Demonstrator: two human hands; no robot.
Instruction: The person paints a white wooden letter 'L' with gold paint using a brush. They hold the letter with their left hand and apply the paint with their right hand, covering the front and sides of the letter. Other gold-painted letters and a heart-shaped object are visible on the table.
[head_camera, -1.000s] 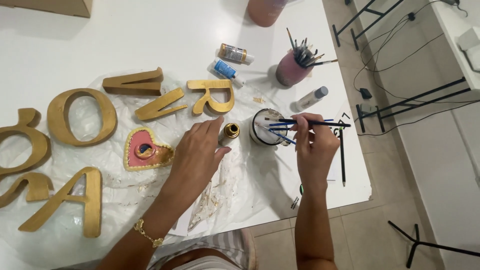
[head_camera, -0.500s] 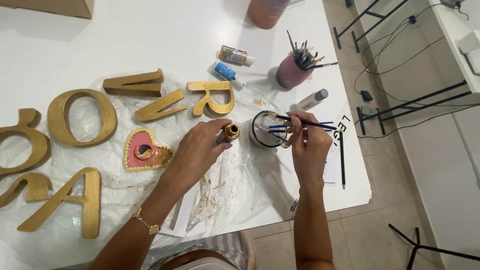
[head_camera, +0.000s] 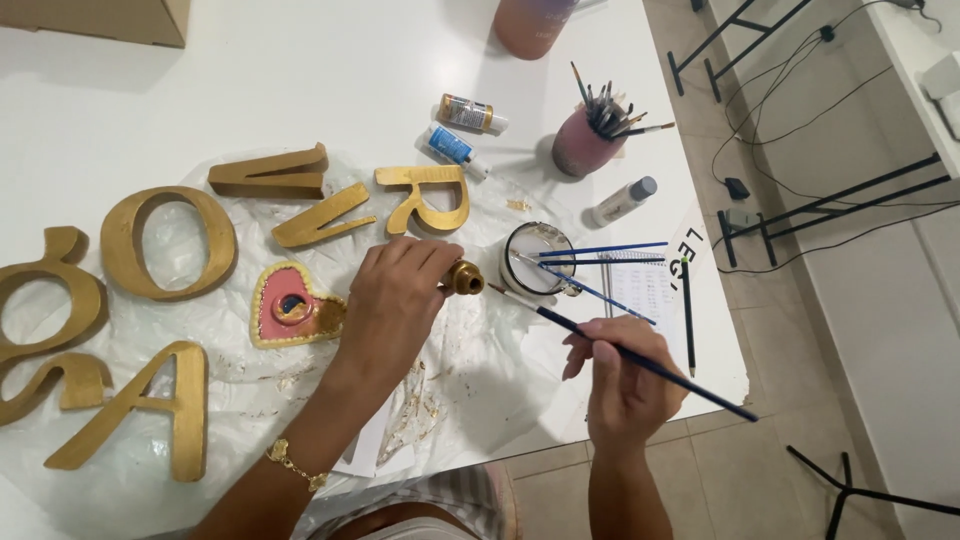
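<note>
My left hand (head_camera: 395, 300) gripped the gold paint bottle (head_camera: 463, 278) steady; at 3 o'clock, my right hand (head_camera: 625, 375) pinched a brush (head_camera: 620, 352), tip toward its mouth.

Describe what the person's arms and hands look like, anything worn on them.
Both forearms are bare, with no sleeves and no gloves. The left hand has a thin gold chain bracelet with small flat charms at the wrist. The right hand shows no bracelet or watch. Rings cannot be made out.

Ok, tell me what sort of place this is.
Probably a craft or hobby painting workspace: gold-painted letters lie on plastic sheeting over a white table, with a cup of brushes and small paint bottles close by.
</note>
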